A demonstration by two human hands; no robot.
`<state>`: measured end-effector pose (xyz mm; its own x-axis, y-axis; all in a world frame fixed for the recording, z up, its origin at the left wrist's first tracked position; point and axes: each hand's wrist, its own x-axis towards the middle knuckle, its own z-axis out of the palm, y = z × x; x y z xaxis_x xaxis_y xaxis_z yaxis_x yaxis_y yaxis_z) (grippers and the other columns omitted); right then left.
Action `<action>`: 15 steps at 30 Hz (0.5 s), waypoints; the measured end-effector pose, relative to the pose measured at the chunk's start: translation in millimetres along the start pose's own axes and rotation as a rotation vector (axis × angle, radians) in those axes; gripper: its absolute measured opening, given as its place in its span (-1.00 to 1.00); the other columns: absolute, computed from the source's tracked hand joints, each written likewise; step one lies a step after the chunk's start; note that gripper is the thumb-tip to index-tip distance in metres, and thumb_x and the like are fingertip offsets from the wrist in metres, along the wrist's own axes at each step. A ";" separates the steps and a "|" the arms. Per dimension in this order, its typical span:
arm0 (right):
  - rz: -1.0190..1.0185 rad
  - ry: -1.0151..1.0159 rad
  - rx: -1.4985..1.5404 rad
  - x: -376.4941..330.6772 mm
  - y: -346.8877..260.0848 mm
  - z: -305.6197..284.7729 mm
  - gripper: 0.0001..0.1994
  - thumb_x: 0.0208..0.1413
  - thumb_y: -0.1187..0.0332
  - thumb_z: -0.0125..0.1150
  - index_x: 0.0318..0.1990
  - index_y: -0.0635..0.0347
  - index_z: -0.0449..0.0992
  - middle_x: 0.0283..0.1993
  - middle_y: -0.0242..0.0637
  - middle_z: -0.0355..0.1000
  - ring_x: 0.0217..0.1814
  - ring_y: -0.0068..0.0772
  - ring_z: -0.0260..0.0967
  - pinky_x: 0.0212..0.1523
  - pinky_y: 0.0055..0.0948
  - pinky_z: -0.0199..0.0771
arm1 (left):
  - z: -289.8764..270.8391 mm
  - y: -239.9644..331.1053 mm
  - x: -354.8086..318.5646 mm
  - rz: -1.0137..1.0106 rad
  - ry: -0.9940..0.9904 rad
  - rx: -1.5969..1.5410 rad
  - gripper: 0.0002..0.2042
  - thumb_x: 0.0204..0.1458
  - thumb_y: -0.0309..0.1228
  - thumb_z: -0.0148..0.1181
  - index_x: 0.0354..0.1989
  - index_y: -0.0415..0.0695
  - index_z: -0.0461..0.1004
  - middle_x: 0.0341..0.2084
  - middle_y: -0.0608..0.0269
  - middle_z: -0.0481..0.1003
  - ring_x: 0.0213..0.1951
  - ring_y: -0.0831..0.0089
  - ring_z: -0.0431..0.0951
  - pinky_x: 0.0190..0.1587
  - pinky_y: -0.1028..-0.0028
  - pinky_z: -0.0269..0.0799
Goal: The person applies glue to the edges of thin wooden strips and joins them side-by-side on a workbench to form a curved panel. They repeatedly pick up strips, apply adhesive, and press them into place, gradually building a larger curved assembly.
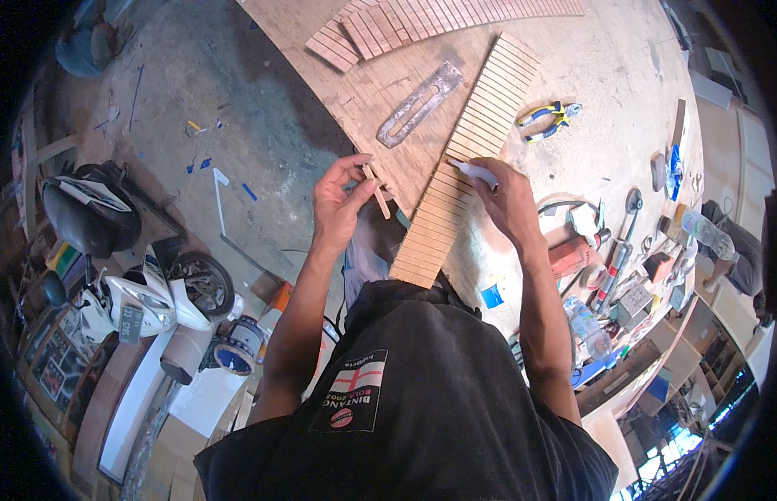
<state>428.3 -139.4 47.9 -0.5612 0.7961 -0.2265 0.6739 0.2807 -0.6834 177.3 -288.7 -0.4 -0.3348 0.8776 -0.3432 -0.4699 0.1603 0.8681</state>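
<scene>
Workbench: a broad, pale, dust-covered wooden workbench (pixel 605 50) fills the upper middle and right of the frame, its near edge curving down the right side.
Scooter: down at the lower left, a white and black scooter (pixel 146 301) stands on the grey concrete floor (pixel 205 75), well apart from the bench.
Slat panel: here's the centrepiece, a long light-wood panel of narrow glued slats (pixel 468 159), running diagonally from upper right of centre down to the middle of the frame, flat on the bench.
Second panel: another strip of reddish-brown slats (pixel 438 21) lies along the top edge.
Metal plate: a flat grey metal bar with a long slot (pixel 419 104) rests just left of the slat panel, upper centre.
Clutter: bottles, tape and hand tools crowd the right edge; too small to sort out one by one.
Pliers: yellow-and-blue handled pliers (pixel 545 118) sit just right of the panel, upper right of centre.
Right hand: the right hand (pixel 505 196) is over the panel's right edge, fingers closed narrowly around a small white glue tube (pixel 474 172), nozzle pointing left onto the slats.
Left hand: the left hand (pixel 342 200), left of centre, pinches a short thin wooden stick (pixel 376 190) between thumb and fingertips, the other fingers loosely curled; the stick hangs just beside the panel's left edge.
</scene>
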 end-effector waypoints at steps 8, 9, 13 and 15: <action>0.047 0.017 -0.082 -13.8 4.3 -5.5 -0.74 0.15 0.42 0.33 -0.01 0.26 0.63 -0.12 0.08 0.61 -0.12 0.12 0.61 -0.09 -0.15 0.58 | 2.1 2.4 -5.1 -0.020 0.010 -0.030 -0.70 0.23 -0.64 0.24 0.13 -0.32 0.48 -0.18 0.15 0.52 -0.08 0.45 0.61 -0.03 0.29 0.77; 0.058 0.039 -0.084 -17.9 9.0 -6.0 -0.74 0.16 0.42 0.33 -0.01 0.26 0.64 -0.14 0.08 0.62 -0.15 0.11 0.61 -0.11 -0.16 0.58 | 1.5 2.2 -5.5 -0.022 0.009 -0.030 -0.71 0.23 -0.64 0.23 0.12 -0.32 0.48 -0.17 0.15 0.52 -0.06 0.44 0.61 -0.02 0.28 0.77; 0.116 0.076 -0.107 -35.7 21.6 -13.3 -0.74 0.16 0.41 0.33 0.00 0.24 0.64 -0.13 0.07 0.62 -0.17 0.10 0.62 -0.14 -0.16 0.59 | 7.8 7.1 -8.4 -0.029 0.005 -0.046 -0.71 0.24 -0.64 0.22 0.13 -0.31 0.47 -0.15 0.14 0.54 -0.04 0.41 0.62 -0.03 0.30 0.76; 0.080 0.120 -0.137 -43.8 31.9 -13.8 -0.72 0.16 0.39 0.34 0.02 0.23 0.64 -0.14 0.05 0.63 -0.19 0.06 0.63 -0.15 -0.16 0.60 | 8.6 4.4 -7.8 0.011 0.002 -0.018 -0.70 0.24 -0.60 0.24 0.13 -0.29 0.47 -0.08 0.09 0.58 -0.01 0.36 0.64 -0.07 0.28 0.77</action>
<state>481.0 -158.0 45.6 -0.4477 0.8745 -0.1866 0.7779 0.2780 -0.5635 184.9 -291.0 9.2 -0.3416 0.8783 -0.3344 -0.4809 0.1424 0.8652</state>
